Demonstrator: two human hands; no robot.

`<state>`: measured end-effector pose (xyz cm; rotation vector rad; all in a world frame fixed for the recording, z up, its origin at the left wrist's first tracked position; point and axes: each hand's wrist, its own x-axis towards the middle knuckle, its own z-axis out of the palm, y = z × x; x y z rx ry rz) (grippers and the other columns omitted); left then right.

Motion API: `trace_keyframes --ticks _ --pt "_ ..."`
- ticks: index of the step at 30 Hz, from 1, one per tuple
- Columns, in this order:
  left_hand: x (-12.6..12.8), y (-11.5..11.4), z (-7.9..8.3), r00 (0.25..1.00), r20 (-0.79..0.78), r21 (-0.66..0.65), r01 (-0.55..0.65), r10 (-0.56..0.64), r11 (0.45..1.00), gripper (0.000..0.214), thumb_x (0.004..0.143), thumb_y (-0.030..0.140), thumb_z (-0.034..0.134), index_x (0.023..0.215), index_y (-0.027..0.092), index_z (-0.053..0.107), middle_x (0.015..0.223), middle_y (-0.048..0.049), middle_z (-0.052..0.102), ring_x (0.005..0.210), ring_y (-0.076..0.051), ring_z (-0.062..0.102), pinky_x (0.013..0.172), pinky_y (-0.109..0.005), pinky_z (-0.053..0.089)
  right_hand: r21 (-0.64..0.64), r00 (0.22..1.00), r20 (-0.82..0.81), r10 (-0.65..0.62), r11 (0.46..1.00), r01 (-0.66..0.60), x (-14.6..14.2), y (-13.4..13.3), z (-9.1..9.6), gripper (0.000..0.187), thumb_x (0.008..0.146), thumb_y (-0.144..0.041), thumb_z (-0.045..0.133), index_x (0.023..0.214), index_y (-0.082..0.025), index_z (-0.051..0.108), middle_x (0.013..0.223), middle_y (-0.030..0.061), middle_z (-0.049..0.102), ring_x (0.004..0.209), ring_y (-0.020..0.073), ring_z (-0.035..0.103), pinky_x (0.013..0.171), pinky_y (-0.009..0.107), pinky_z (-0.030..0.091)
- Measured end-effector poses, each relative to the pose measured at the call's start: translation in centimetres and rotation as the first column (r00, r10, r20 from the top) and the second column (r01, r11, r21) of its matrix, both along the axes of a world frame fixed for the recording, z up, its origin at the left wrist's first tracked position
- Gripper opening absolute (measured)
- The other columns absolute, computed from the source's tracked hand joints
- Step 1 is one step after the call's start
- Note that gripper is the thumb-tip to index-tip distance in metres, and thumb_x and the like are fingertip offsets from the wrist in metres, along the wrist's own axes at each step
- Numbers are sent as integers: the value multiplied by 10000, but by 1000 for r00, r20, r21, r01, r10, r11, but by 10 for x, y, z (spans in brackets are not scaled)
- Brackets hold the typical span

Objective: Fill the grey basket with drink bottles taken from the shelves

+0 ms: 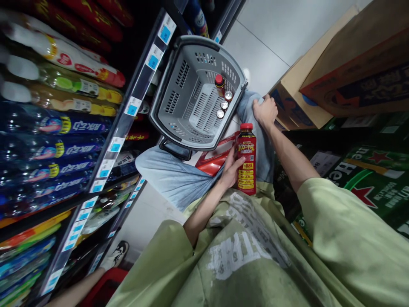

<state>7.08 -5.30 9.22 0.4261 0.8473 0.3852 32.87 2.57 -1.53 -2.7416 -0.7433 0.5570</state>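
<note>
My left hand [230, 169] is closed around a red bottle [246, 160] with a red cap and a yellow label, held upright over my lap. My right hand [264, 111] rests on the knee of my jeans [255, 102], fingers curled over the fabric. Just beyond my knees a grey shopping basket [179, 98] stands tilted. Inside it, against its right wall, are a red-capped bottle [220, 85] and three cans [224, 104]. Under the basket's near edge a red plastic piece [212, 161] shows.
Shelves on the left hold rows of drink bottles [64, 68] behind blue price tags [132, 106]. Cardboard boxes [319, 85] and green beer cases [373, 179] are stacked on the right. A sneaker [117, 252] and a red bin [102, 285] lie at lower left. Pale tiled floor [271, 38] stretches ahead.
</note>
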Motion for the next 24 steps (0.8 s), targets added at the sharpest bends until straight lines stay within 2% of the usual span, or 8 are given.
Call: trace_keyframes --ticks 7,15,24 --pt "-6 4 0 999 -37 -11 -25 25 1000 923 792 442 904 1618 313 512 1495 -103 700 1327 -338 706 1130 -527 576 5 1000 14 -12 1000 12 -2 0 5 563 1053 -612 434 1297 -161 665 1274 224 684 1178 406 696 1029 612 558" --pt "-17 6 -5 996 -69 -2 -53 53 999 982 771 457 927 1639 340 483 1473 -92 700 1294 -340 717 1095 -518 590 -38 1000 20 -14 999 15 -3 0 4 554 1058 -590 441 1319 -151 656 1287 234 671 1186 412 690 1035 614 545" --pt "-27 24 -15 984 -128 151 -100 120 983 1038 714 480 976 1628 328 506 1394 -94 735 1300 -319 703 1094 -447 562 -41 999 35 -21 999 23 -4 0 7 527 1036 -580 473 1282 -164 683 1280 240 685 1151 412 698 1008 587 552"
